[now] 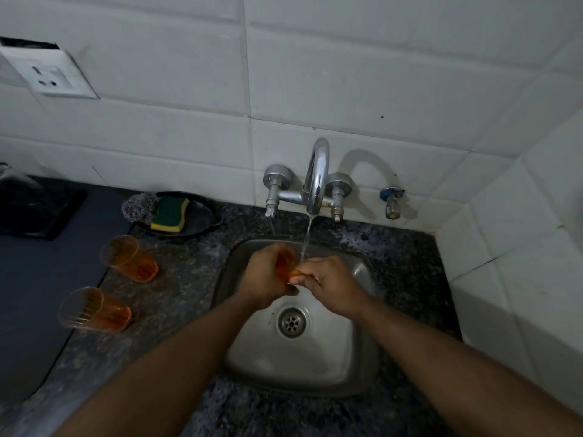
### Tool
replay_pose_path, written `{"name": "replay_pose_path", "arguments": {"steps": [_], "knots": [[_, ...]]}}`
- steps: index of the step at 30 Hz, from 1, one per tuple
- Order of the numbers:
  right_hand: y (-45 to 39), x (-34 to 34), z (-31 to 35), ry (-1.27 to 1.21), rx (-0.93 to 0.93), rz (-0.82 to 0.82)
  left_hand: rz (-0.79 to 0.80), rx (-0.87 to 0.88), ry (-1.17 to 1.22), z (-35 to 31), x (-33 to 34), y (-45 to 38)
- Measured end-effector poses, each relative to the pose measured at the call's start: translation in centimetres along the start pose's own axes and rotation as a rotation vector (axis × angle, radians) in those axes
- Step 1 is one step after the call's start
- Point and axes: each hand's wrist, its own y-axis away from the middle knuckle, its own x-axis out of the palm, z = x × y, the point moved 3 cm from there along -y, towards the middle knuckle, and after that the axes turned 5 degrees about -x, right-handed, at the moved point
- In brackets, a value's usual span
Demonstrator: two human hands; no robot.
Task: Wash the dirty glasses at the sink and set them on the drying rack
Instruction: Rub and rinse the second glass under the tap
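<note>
White tiles back a dark speckled worktop [176, 279] with a steel sink [315, 357] set in at the frame's centre. Water runs from the tap [317, 175] onto an orange glass [285, 263] held over the basin. The left hand [266, 275] is wrapped round the glass, fingers curled close; the right hand [328, 283] pinches its near end with narrow fingertips. Both hands cover most of the glass, so its rim and tilt are hard to make out. Two more orange glasses, one [129, 258] further up and one [94, 310] lower, stand at centre left on the worktop. A sponge [170, 214] lies in a dark dish [202, 216] left of the tap. At far left a dark object is cut off and unclear.
</note>
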Motion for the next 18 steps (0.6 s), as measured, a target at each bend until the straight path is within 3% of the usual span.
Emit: {"name": "replay_pose_path", "arguments": {"steps": [2, 5, 6, 8, 11, 12, 13, 16, 18], "knots": [[0.5, 0.1, -0.1, 0.02, -0.01, 0.012, -0.043, 0.041, 0.043, -0.2, 0.3, 0.1], [1.1, -0.4, -0.7, 0.12, -0.098, 0.216, 0.413, -0.016, -0.023, 1.0, 0.1, -0.6], [1.1, -0.5, -0.9, 0.127, -0.115, 0.231, 0.489, -0.041, -0.043, 1.3, 0.2, -0.7], [0.9, -0.5, -1.0, 0.103, -0.087, 0.151, 0.365, -0.064, 0.002, 0.9, 0.5, -0.9], [0.3, -0.4, -1.0, 0.013, -0.005, -0.017, -0.024, 0.056, 0.079, -0.9, 0.9, -0.7], [0.3, -0.5, -1.0, 0.02, -0.015, -0.017, -0.042, 0.09, 0.083, -1.1, 0.8, -0.6], [0.4, -0.7, -1.0, 0.052, -0.049, 0.03, 0.029, 0.09, 0.067, -1.3, 0.4, -0.7], [0.6, -0.6, -1.9, 0.243, -0.132, 0.294, 0.503, -0.047, -0.128, 0.7, 0.0, -1.6], [0.6, -0.3, -2.2, 0.247, -0.129, 0.285, 0.531, -0.082, -0.162, 1.3, 0.1, -1.8]]}}
